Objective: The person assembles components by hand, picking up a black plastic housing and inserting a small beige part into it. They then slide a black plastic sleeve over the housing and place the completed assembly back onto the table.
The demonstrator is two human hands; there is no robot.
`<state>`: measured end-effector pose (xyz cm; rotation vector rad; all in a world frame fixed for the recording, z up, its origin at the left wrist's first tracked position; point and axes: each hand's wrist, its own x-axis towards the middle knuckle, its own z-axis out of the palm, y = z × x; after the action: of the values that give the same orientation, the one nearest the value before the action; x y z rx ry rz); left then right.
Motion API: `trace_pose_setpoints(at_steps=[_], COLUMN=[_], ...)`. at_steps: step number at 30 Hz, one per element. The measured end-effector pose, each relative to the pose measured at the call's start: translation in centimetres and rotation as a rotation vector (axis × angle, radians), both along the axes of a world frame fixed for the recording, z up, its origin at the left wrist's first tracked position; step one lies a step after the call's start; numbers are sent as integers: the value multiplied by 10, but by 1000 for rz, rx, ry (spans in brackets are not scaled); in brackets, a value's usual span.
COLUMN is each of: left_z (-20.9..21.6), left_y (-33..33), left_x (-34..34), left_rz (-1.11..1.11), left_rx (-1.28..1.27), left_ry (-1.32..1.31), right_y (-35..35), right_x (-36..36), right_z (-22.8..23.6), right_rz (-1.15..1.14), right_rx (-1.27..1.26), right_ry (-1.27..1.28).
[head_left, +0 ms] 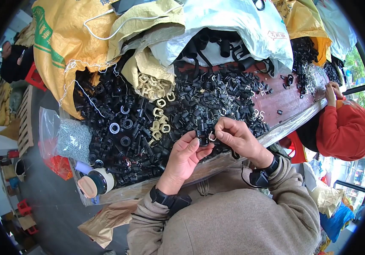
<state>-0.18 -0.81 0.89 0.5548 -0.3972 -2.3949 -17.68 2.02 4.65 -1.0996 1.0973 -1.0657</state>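
Note:
In front of me my left hand [183, 158] is closed round a black plastic fitting [202, 131], held upright between thumb and fingers. My right hand [243, 139] pinches a small pale U-shaped clip [212, 137] against the fitting's right side. A thin black strip hangs below the right fingers. Just beyond both hands lies a heap of small black plastic pieces [216, 93]. Left of them are larger black ring-ended fittings [125, 123] and several cream-coloured square rings [156, 125], which spill from a tan sack [142, 70].
A yellow sack [67, 34] and a white sack [250, 25] stand at the back. A bag of small metal pieces [74, 138] and a lidded jar [101, 180] sit at the table's left. At the right, another person in a red sleeve [333, 131] works at the table's edge [286, 127].

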Motion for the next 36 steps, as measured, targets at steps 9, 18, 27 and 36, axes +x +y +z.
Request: trace_pose_setpoints(at_steps=[9,18,27,36], left_z=[2,-2,-4,-3], left_y=[3,6,7,10], left_x=[4,5,16,76], left_rz=[-58,-74,-74,194], left_rx=[-8,9,-43,-45], left_ry=[-51,-80,-229,-291], right_y=[-1,3,-4,-43], right_x=[5,8,9,45], right_z=[9,9,3,-9], right_rz=[45,130,258,260], right_rx=[-441,-644,-616,-612], right_ry=[569,905,718,774])
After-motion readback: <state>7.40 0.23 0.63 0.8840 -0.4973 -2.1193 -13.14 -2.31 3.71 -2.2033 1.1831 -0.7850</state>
